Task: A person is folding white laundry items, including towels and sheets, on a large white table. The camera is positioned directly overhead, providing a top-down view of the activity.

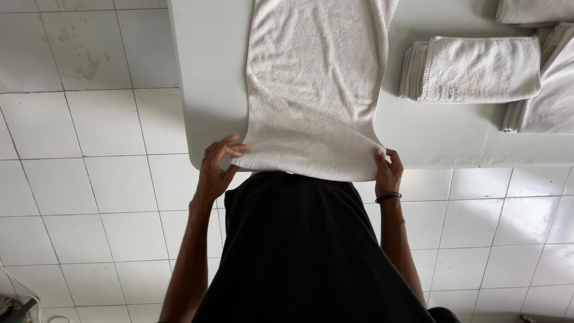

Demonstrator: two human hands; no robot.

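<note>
Left hand (216, 169) pinches the near left corner of the towel (314, 90), grip closed on it. Towel lies flat along the surface (209, 90), near edge overhanging. Right hand (388, 173) grips the right corner. Folded towels (472, 69) sit right.

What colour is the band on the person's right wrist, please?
Black: a thin band just below the right hand, clearest in the head view.

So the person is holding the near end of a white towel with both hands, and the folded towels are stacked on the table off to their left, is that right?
Not quite. In the head view both hands, the left hand and the right hand, do hold the near end of the white towel, but the folded towels lie on the table to the person's right, not their left.
</note>
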